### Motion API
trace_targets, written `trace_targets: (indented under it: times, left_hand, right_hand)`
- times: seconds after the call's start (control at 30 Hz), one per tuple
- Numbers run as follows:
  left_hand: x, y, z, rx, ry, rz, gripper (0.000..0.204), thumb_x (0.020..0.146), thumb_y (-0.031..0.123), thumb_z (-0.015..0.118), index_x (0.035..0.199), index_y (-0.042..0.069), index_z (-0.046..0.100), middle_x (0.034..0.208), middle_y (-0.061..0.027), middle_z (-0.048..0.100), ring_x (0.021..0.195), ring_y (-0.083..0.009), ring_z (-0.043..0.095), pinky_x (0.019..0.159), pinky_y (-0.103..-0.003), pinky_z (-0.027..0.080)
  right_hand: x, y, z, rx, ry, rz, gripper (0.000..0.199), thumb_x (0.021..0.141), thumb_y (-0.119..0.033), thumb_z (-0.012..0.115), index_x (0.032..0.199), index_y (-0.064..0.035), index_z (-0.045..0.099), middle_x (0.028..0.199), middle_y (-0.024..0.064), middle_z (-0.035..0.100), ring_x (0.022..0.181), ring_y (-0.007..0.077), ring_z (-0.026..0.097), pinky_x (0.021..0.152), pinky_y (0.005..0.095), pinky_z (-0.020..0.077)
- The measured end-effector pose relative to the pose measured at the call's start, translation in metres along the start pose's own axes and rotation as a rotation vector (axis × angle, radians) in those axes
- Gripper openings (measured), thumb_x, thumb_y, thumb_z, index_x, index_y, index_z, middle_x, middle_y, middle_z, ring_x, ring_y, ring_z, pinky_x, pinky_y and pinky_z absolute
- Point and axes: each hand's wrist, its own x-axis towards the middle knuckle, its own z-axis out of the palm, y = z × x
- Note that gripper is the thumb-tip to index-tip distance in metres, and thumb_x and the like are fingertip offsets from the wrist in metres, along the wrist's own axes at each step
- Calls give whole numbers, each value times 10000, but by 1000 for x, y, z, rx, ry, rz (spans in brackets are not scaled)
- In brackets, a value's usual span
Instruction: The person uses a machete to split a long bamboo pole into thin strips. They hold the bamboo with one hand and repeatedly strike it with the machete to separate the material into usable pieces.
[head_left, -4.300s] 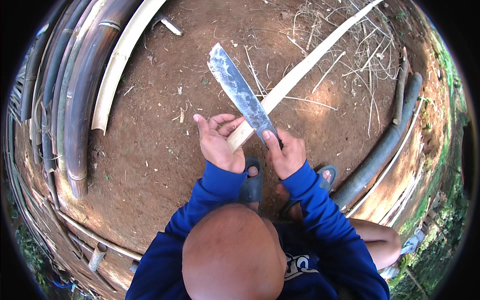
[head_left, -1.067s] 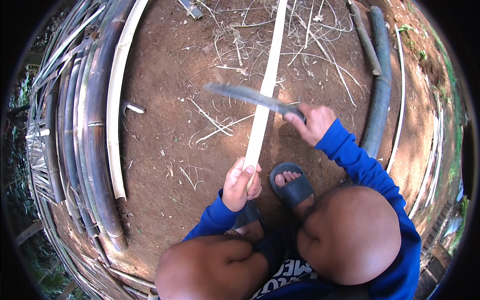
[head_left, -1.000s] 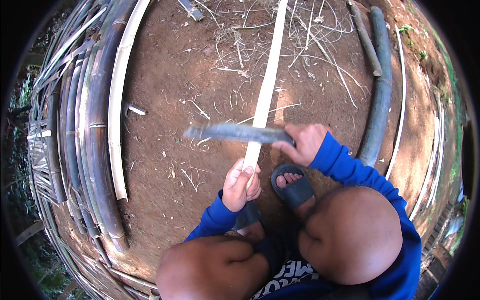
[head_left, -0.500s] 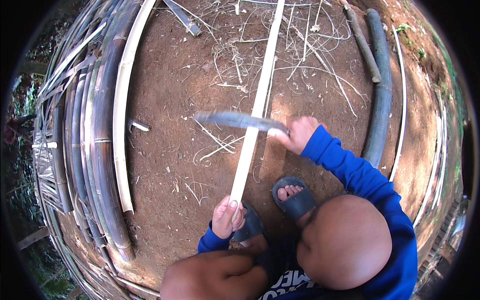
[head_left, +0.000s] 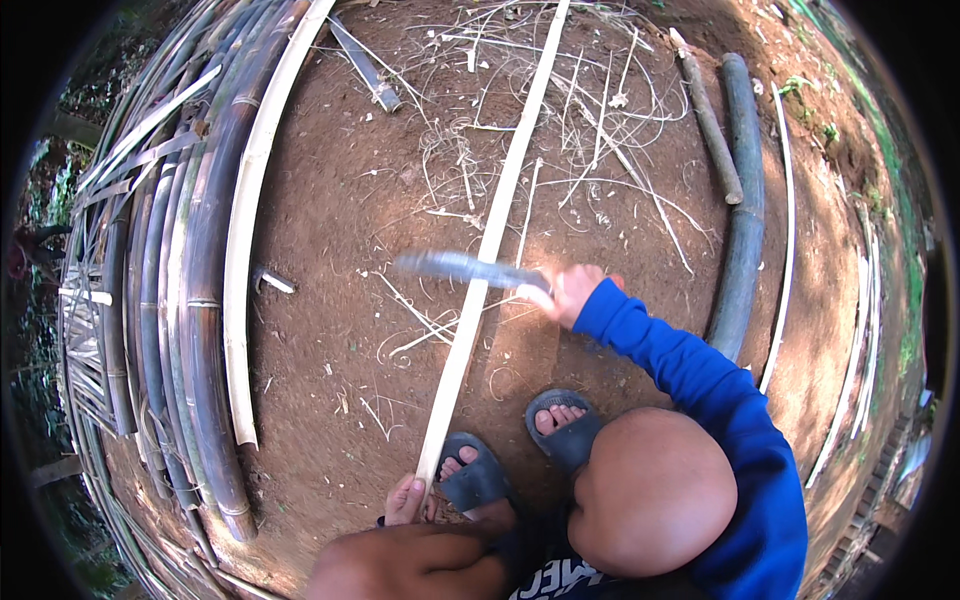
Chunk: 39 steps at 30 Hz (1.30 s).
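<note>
A long pale bamboo strip [head_left: 505,215] runs from the far edge down toward my knees. Its near end is pinched between the thumb and fingers of my left hand [head_left: 406,499], low beside my left knee. My right hand [head_left: 574,294] is wrapped round the handle of a big knife, the handle mostly hidden by my fingers. The knife's broad grey blade [head_left: 445,266] points left and lies across the strip, blurred at its tip. Whether the edge bites into the strip, I cannot tell.
Bamboo poles [head_left: 207,330] are stacked at the left, with a split bamboo length [head_left: 246,210] beside them. Curly shavings [head_left: 600,130] litter the far ground. A green bamboo pole [head_left: 738,240] and a thinner stick [head_left: 706,125] lie right. My sandalled feet [head_left: 565,415] are close by.
My left hand has drawn back toward my body and to the left, pulling the strip's near end along. The knife stays across the strip. The whole view has shifted a little.
</note>
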Motion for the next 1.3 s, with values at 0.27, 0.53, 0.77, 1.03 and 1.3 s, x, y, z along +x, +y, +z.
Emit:
trace_targets:
  times: [0.27, 0.53, 0.77, 1.03, 1.3]
  left_hand:
    - [-23, -5, -19, 346, 41, -80, 239, 951, 241, 546, 854, 29, 599, 841, -137, 687, 626, -184, 663, 489, -260, 499]
    - [-55, 96, 30, 717, -5, -49, 233, 946, 238, 548, 857, 29, 603, 853, -136, 686, 640, -187, 663, 503, -262, 501]
    - [-47, 155, 59, 863, -102, -7, 228, 942, 235, 551, 860, 29, 607, 863, -136, 685, 652, -190, 663, 514, -265, 502]
    - [-39, 165, 74, 874, -100, -16, 223, 936, 231, 554, 862, 29, 611, 875, -135, 684, 666, -194, 663, 528, -267, 504]
    - [-35, 187, 78, 903, -140, -8, 218, 931, 228, 557, 865, 29, 616, 886, -134, 683, 680, -197, 663, 541, -270, 505]
  right_hand:
    - [-26, -45, 9, 71, -85, -229, 557, 896, -575, 491, 894, -29, 598, 698, 180, 637, 598, 344, 649, 555, 444, 532]
    - [21, 6, -7, 16, -202, 126, 699, 903, -655, 392, 990, 6, 605, 725, 197, 659, 635, 341, 676, 624, 457, 561]
    - [58, 43, -5, -13, -38, 133, 630, 917, -609, 421, 964, -5, 591, 714, 224, 650, 726, 419, 660, 703, 512, 529]
    - [88, 80, -20, -88, -9, 237, 662, 915, -631, 390, 934, -19, 644, 659, 187, 642, 632, 360, 667, 639, 485, 549]
    - [76, 68, -39, -133, -238, 14, 662, 918, -621, 399, 888, -4, 638, 646, 181, 634, 618, 362, 653, 632, 507, 532]
